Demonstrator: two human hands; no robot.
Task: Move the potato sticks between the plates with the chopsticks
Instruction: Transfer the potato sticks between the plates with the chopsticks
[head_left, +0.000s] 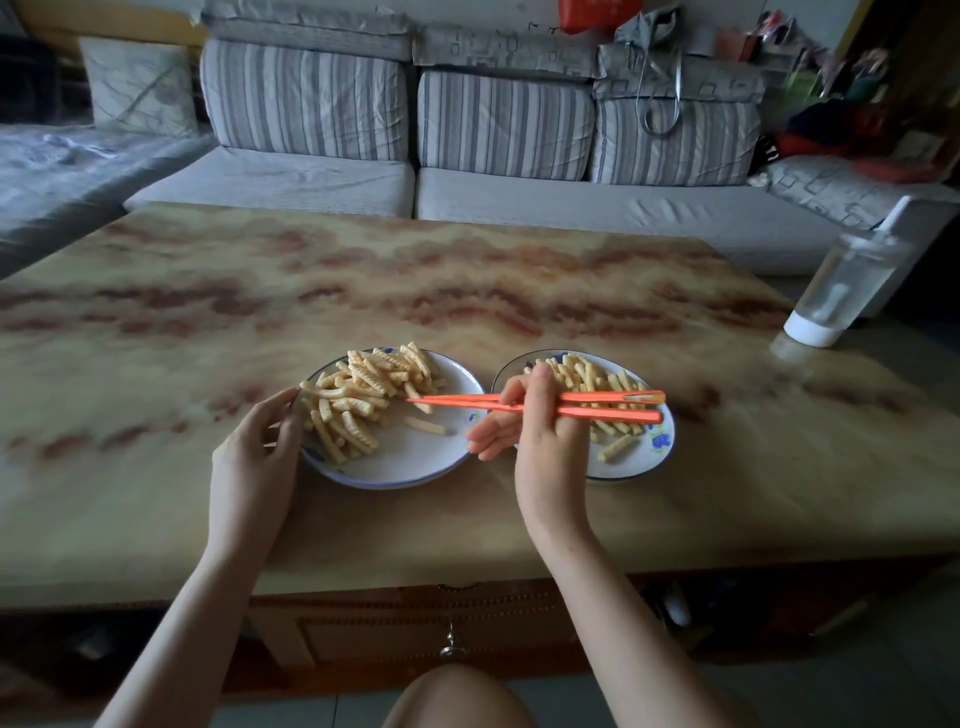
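Note:
Two white plates with blue trim sit side by side on the marble-patterned table. The left plate carries a large heap of crinkle-cut potato sticks. The right plate holds a smaller pile of sticks. My right hand grips a pair of orange chopsticks, whose tips reach left over the left plate and touch a stick at the heap's right edge. One loose stick lies on the left plate's bare part. My left hand curls round the left plate's near-left rim.
A clear water bottle with a white cap stands upside down near the table's right edge. A grey striped sofa runs behind the table. The table's front edge and a drawer knob are just below the plates.

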